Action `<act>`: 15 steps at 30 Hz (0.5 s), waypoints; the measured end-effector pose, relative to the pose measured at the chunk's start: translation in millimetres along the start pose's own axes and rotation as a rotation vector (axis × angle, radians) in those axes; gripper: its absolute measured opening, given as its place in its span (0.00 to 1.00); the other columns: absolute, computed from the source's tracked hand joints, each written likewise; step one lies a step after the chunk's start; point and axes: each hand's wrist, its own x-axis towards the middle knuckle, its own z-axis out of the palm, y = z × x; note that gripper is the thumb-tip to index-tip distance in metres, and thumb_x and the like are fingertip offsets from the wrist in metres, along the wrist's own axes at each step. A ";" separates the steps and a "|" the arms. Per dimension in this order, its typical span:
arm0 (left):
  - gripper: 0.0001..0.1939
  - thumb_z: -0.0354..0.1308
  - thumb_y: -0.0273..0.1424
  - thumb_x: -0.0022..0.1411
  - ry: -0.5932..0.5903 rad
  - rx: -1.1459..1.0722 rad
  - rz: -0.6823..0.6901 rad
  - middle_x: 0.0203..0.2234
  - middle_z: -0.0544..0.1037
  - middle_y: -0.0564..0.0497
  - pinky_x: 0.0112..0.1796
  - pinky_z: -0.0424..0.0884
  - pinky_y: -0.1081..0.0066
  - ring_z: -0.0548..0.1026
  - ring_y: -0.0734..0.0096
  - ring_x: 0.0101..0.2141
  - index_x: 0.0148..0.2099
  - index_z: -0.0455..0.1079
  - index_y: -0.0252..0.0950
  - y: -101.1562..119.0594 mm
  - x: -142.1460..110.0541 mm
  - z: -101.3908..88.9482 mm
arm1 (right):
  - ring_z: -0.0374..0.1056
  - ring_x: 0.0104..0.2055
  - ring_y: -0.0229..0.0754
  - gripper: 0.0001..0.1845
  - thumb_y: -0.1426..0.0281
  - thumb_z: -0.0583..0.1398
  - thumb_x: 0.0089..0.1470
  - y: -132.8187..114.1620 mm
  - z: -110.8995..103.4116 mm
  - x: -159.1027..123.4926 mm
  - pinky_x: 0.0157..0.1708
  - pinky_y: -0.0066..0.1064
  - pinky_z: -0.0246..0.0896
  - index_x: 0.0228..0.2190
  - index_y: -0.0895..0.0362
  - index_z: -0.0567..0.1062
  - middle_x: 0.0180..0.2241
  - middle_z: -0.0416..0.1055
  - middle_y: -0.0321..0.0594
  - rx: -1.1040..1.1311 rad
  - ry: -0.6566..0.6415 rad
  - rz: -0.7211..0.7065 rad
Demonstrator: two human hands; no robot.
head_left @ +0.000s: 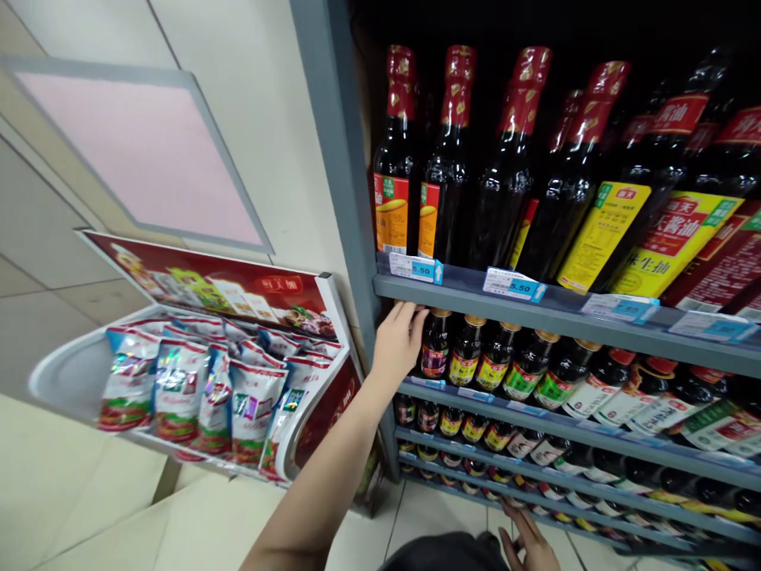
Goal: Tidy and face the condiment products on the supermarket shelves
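My left hand reaches to the left end of the second shelf, its fingers bent and slightly apart beside a small dark sauce bottle with a gold cap and purple label. The fingertips are partly hidden, so I cannot tell whether they touch the bottle. Low at the bottom of the view, my right hand is open with its fingers stretched out, close to the lowest shelves. Nothing shows in it. Tall soy sauce bottles with red-wrapped necks and yellow labels stand above on the top shelf.
Left of the shelves, a white display tray with a red header board holds several seasoning bags. A grey upright post edges the shelf unit. More rows of small bottles fill the lower shelves above the tiled floor.
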 end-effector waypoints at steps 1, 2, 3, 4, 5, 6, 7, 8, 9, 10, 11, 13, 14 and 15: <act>0.12 0.45 0.32 0.71 0.113 0.002 0.011 0.40 0.75 0.46 0.45 0.73 0.69 0.74 0.68 0.42 0.47 0.68 0.35 0.7 -4.4 -0.9 | 0.73 0.24 0.38 0.21 0.60 0.52 0.59 2.9 -3.5 0.9 0.29 0.26 0.72 0.48 0.52 0.76 0.47 0.74 0.45 0.026 -0.046 -0.016; 0.13 0.44 0.32 0.71 0.217 0.028 0.015 0.42 0.74 0.44 0.48 0.71 0.68 0.73 0.68 0.45 0.48 0.68 0.35 0.4 -8.1 0.0 | 0.73 0.24 0.37 0.20 0.61 0.53 0.59 5.6 -7.0 1.8 0.29 0.25 0.72 0.49 0.53 0.76 0.47 0.74 0.45 0.052 -0.092 -0.030; 0.14 0.43 0.32 0.71 0.289 0.068 0.011 0.45 0.73 0.42 0.51 0.70 0.65 0.72 0.66 0.48 0.50 0.67 0.34 -1.0 -10.9 2.6 | 0.73 0.24 0.37 0.20 0.62 0.54 0.59 7.8 -10.0 2.4 0.30 0.24 0.72 0.49 0.53 0.76 0.47 0.74 0.45 0.072 -0.130 -0.039; 0.15 0.43 0.32 0.71 0.313 0.116 -0.004 0.48 0.71 0.39 0.54 0.67 0.62 0.70 0.62 0.52 0.53 0.66 0.33 -3.7 -12.4 6.4 | 0.73 0.25 0.37 0.20 0.62 0.54 0.59 9.3 -12.2 2.8 0.30 0.24 0.71 0.50 0.53 0.75 0.47 0.75 0.44 0.081 -0.154 -0.041; 0.16 0.43 0.32 0.70 0.287 0.162 -0.029 0.52 0.68 0.36 0.56 0.65 0.58 0.67 0.58 0.55 0.55 0.63 0.31 -7.3 -12.6 10.8 | 0.73 0.25 0.36 0.19 0.63 0.54 0.60 10.1 -13.5 2.8 0.30 0.24 0.71 0.50 0.53 0.75 0.47 0.74 0.44 0.085 -0.164 -0.038; 0.18 0.43 0.32 0.70 0.227 0.193 -0.062 0.54 0.66 0.33 0.56 0.64 0.55 0.65 0.53 0.56 0.57 0.61 0.30 -11.5 -11.6 15.1 | 0.73 0.25 0.36 0.20 0.63 0.54 0.60 10.3 -14.0 2.5 0.31 0.23 0.71 0.51 0.53 0.74 0.47 0.74 0.43 0.084 -0.165 -0.033; 0.19 0.44 0.31 0.69 0.155 0.204 -0.104 0.54 0.64 0.31 0.55 0.65 0.52 0.65 0.50 0.57 0.58 0.58 0.29 -15.8 -9.7 18.8 | 0.73 0.25 0.35 0.20 0.63 0.54 0.60 10.3 -13.7 2.1 0.31 0.23 0.71 0.51 0.54 0.74 0.47 0.74 0.44 0.082 -0.165 -0.030; 0.19 0.44 0.30 0.68 0.088 0.202 -0.147 0.53 0.64 0.30 0.53 0.67 0.52 0.66 0.48 0.55 0.59 0.56 0.28 -19.4 -7.2 21.3 | 0.73 0.24 0.35 0.20 0.63 0.54 0.60 10.2 -13.0 1.5 0.31 0.23 0.71 0.51 0.54 0.73 0.47 0.74 0.44 0.076 -0.163 -0.029; 0.19 0.44 0.30 0.67 0.038 0.202 -0.179 0.52 0.65 0.31 0.50 0.69 0.52 0.68 0.47 0.54 0.58 0.56 0.28 -21.9 -4.5 22.5 | 0.73 0.25 0.35 0.20 0.64 0.54 0.60 10.3 -12.1 0.8 0.31 0.23 0.71 0.51 0.54 0.73 0.48 0.74 0.44 0.069 -0.162 -0.030; 0.18 0.46 0.30 0.67 0.008 0.216 -0.202 0.50 0.66 0.32 0.48 0.70 0.53 0.69 0.46 0.52 0.57 0.56 0.29 -22.9 -1.9 22.5 | 0.74 0.26 0.36 0.20 0.64 0.53 0.60 10.6 -11.3 0.2 0.32 0.23 0.71 0.51 0.54 0.73 0.48 0.74 0.44 0.061 -0.162 -0.032; 0.18 0.48 0.31 0.66 -0.007 0.250 -0.218 0.50 0.67 0.33 0.47 0.71 0.54 0.70 0.46 0.51 0.56 0.57 0.31 -22.2 0.3 21.7 | 0.75 0.28 0.37 0.20 0.64 0.53 0.61 11.2 -10.6 -0.5 0.32 0.23 0.71 0.51 0.54 0.73 0.47 0.74 0.44 0.054 -0.164 -0.029; 0.19 0.51 0.35 0.66 -0.024 0.381 -0.234 0.50 0.67 0.34 0.44 0.72 0.55 0.71 0.44 0.49 0.55 0.58 0.32 -16.0 3.2 19.4 | 0.76 0.33 0.39 0.19 0.63 0.53 0.61 12.5 -10.0 -1.5 0.33 0.24 0.72 0.51 0.53 0.73 0.47 0.74 0.43 0.045 -0.176 -0.014; 0.19 0.51 0.37 0.66 -0.039 0.468 -0.240 0.50 0.67 0.34 0.43 0.73 0.55 0.72 0.44 0.48 0.55 0.58 0.32 -11.5 4.0 18.6 | 0.76 0.35 0.39 0.19 0.63 0.52 0.61 13.0 -9.9 -1.8 0.34 0.24 0.72 0.51 0.53 0.73 0.47 0.74 0.43 0.044 -0.184 -0.003; 0.20 0.51 0.38 0.66 -0.057 0.557 -0.244 0.50 0.67 0.33 0.42 0.73 0.56 0.72 0.44 0.46 0.55 0.59 0.32 -6.9 4.5 18.3 | 0.76 0.37 0.40 0.19 0.63 0.52 0.61 13.2 -9.9 -2.0 0.34 0.24 0.72 0.51 0.53 0.73 0.47 0.74 0.42 0.043 -0.192 0.009</act>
